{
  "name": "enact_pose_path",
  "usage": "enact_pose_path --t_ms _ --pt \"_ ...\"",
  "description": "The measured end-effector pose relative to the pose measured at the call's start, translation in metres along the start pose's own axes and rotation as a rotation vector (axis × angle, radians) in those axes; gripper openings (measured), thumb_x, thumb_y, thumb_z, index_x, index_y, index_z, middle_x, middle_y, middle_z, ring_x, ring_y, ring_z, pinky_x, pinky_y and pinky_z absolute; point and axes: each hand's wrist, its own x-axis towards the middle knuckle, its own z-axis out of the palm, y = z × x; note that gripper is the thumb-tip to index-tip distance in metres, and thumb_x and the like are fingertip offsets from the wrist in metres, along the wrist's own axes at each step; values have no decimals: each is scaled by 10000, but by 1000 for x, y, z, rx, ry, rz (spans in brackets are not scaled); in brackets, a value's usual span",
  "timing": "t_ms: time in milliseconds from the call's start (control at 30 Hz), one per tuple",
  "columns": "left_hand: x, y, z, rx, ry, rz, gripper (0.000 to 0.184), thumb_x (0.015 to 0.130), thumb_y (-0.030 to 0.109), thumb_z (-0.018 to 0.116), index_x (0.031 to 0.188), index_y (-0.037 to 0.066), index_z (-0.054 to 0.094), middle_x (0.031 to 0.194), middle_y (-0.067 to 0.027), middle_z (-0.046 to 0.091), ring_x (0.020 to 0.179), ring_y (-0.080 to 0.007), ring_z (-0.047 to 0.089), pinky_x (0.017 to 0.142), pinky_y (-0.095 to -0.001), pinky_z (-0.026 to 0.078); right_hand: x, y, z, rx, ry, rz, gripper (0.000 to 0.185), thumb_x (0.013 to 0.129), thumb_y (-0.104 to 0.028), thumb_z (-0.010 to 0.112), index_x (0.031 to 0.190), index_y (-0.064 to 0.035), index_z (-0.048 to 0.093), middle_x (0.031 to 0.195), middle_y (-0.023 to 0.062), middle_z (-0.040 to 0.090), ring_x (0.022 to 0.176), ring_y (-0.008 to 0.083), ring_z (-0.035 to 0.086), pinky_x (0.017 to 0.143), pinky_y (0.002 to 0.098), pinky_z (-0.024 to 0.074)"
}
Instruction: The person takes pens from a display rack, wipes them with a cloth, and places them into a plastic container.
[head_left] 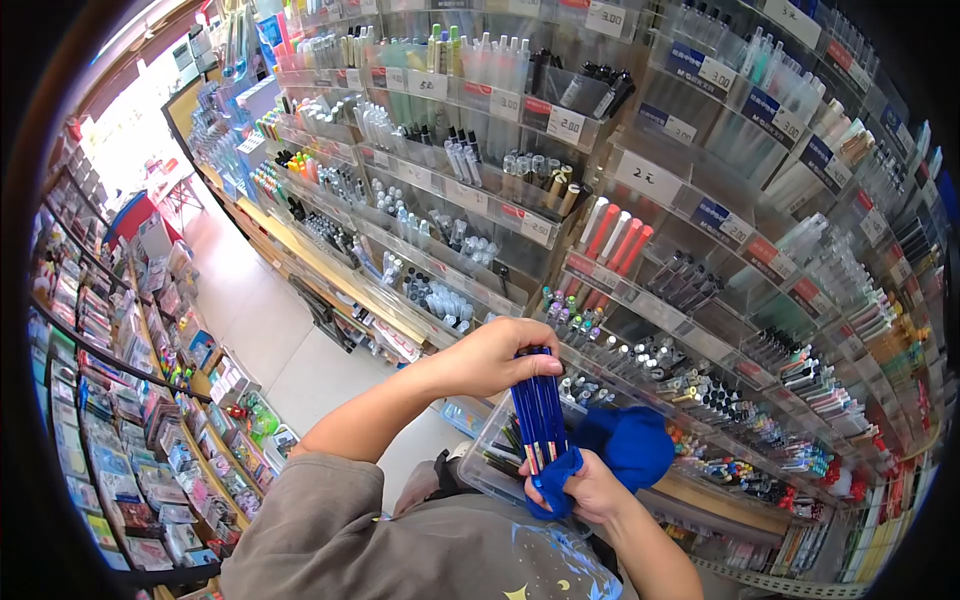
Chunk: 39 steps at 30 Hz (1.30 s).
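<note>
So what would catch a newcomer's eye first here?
Probably the bundle of blue pens in the middle, its upper end in the left hand, with a bright blue cloth bunched at the right hand below. Next, the shelves packed with pens and price tags, where a few coral pens stand out above the hands.

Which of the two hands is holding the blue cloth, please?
The right hand, lower in the picture, holds the blue cloth at the lower ends of the blue pens; the left hand grips the pens near their upper ends.
</note>
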Motion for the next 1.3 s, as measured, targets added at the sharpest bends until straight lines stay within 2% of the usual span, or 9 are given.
enact_pose_path --t_ms 133,400,567,700,867,933,1067,1167,1300 --pt "-4 -14 -14 -65 106 -106 152 858 164 559 826 16 548 697 -9 516 665 -83 477 621 -247 405 -9 4 -20 -99 -11 64 169 835 -28 526 983 46 557 830 97 598 675 161 575 646 267 479" --pt "-11 -15 6 2 73 -66 167 848 178 570 820 15 549 700 -30 534 673 -104 523 611 -269 425 10 -31 -3 211 103 11 391 901 -248 435 1145 51 499 980 141 616 881 218 621 813 361 502" --pt "-19 -10 42 -87 -33 -91 165 823 166 591 852 7 554 689 -103 548 687 -199 573 609 -334 439 20 -32 10 -300 110 76 211 851 -128 560 1038 -30 562 835 63 609 658 111 596 530 239 497" --pt "-27 -13 15 -21 179 -29 127 833 139 564 825 13 551 729 -72 548 686 -158 522 636 -288 422 12 -20 -10 -717 68 -100 227 861 -171 549 1020 -11 574 882 56 621 789 133 582 718 286 468" --pt "-43 -25 -13 -19 360 -167 140 821 142 569 805 3 564 674 -64 545 634 -123 500 595 -271 418 -37 -64 2 -1751 659 -177 174 806 -79 504 951 -11 571 890 193 594 816 195 609 729 346 465" --pt "-48 -29 -12 -56 359 -191 142 824 146 574 800 7 566 672 -58 545 631 -119 496 596 -270 418 -53 -104 28 -993 820 103 146 829 -94 508 936 -16 569 905 147 597 804 193 598 748 344 466" --pt "-56 -37 0 -216 326 -242 135 861 152 548 805 29 542 703 39 496 647 -44 423 580 -210 366 -80 -114 21 -207 772 -927 220 928 -206 455 1045 -29 513 996 66 579 853 204 581 775 359 469" --pt "-54 -39 4 -268 319 -236 143 853 163 567 815 25 564 679 11 527 637 -61 471 584 -232 403 -76 -145 45 -351 564 -1227 412 924 -367 417 1132 -19 487 1069 94 566 993 219 544 888 367 416" --pt "-53 -39 10 -261 297 -241 142 853 166 565 822 27 570 684 9 537 644 -61 485 588 -230 412 -26 -173 39 -858 403 -1567 440 808 -54 414 1238 36 420 1269 179 426 1210 294 384 1024 393 281"
